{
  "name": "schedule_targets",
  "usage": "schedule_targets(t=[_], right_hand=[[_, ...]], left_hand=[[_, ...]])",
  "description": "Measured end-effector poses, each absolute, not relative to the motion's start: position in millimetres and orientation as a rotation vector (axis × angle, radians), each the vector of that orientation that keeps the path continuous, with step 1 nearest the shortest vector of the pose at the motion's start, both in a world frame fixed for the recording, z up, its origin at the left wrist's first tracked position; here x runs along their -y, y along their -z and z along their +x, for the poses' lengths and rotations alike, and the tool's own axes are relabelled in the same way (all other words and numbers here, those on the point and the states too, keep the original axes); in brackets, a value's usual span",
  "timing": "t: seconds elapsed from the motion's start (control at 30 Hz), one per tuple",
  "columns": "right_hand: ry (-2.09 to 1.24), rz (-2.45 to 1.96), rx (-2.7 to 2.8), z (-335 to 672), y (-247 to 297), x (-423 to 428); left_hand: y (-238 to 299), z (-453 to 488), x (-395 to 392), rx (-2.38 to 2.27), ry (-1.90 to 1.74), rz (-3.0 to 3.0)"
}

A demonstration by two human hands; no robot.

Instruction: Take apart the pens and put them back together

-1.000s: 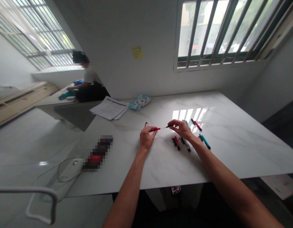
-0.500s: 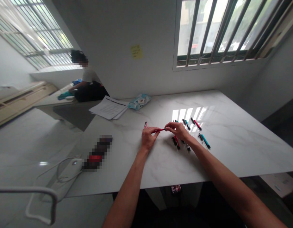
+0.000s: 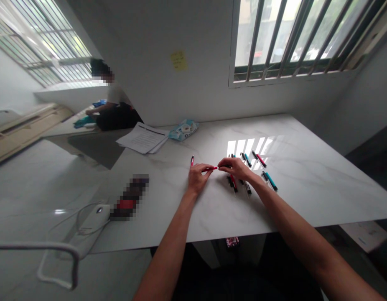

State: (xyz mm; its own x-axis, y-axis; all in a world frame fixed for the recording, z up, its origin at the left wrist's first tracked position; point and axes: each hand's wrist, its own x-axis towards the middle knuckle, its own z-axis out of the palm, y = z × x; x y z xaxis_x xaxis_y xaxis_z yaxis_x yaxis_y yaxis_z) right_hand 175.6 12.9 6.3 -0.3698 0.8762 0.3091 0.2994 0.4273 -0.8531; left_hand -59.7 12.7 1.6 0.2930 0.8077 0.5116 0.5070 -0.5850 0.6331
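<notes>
My left hand (image 3: 199,176) is closed on a red pen barrel (image 3: 211,169), which points right toward my other hand. Closed in a pinch, my right hand (image 3: 234,168) has a small dark pen part (image 3: 224,167) at its fingertips. A tiny pale bit shows between the barrel's end and those fingertips; whether the two parts still join is too small to tell. Just behind my left hand lies another red pen (image 3: 192,160). Around my right hand are several pens in pieces, among them a red one (image 3: 232,183), a teal one (image 3: 271,181) and a red-and-black one (image 3: 260,159).
Printed papers (image 3: 143,138) and a light-blue packet (image 3: 183,130) lie at the table's back. On the left are a blurred-out dark object (image 3: 130,198) and a white device with a cable (image 3: 92,225). Another person (image 3: 116,106) sits at the far left.
The dark part at my right fingertips now appears drawn off the red barrel's end, where a dark tip showed before. The view has tilted slightly down.
</notes>
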Motion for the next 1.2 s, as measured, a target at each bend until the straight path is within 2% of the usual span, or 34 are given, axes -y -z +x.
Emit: schedule_targets(t=[0.43, 0.67, 0.9, 1.2], right_hand=[[-1.106, -1.096, 1.881, 167.1, -14.0, -3.5], [-0.959, -1.218, 1.914, 164.2, -17.4, -2.6], [-0.937, -1.213, 1.909, 160.7, -14.2, -3.6], [-0.94, -1.189, 1.898, 157.2, -16.4, -1.4]], left_hand=[[-8.0, -57.5, -9.0, -1.126, -1.187, 2.25], [-9.3, -56.3, -6.5, -1.076, -1.138, 2.297], [-7.3, -45.5, -0.1, -1.108, -1.093, 2.461], [-5.6, -41.7, 1.6, -1.138, -1.174, 2.358]])
